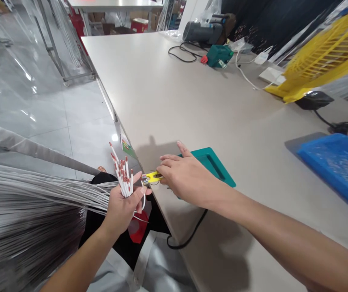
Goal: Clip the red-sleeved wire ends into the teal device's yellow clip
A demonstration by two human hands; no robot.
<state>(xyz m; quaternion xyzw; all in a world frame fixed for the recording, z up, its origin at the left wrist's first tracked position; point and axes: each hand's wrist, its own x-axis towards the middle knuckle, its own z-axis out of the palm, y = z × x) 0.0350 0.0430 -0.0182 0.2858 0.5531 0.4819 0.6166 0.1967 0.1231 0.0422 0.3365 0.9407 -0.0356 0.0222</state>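
Observation:
My left hand (123, 205) is closed round a bundle of white wires (125, 180) with reddish-brown tips, which point up beside the table's left edge. A single white wire curves from this hand near the metal end of a small yellow tool (153, 177). My right hand (181, 174) lies over the other end of that tool, its index finger raised; what its fingers grip underneath is hidden. Behind the right hand a green tray-like base (219, 166) rests on the table, partly covered by the hand.
A thick sheaf of long white wires (40, 190) hangs at the left. On the table (174, 101) are a blue tray (341, 162) at the right, a yellow fan (326, 52), a green device (219, 55) and a grey motor (203, 32). A black cable (189, 241) loops at the near edge.

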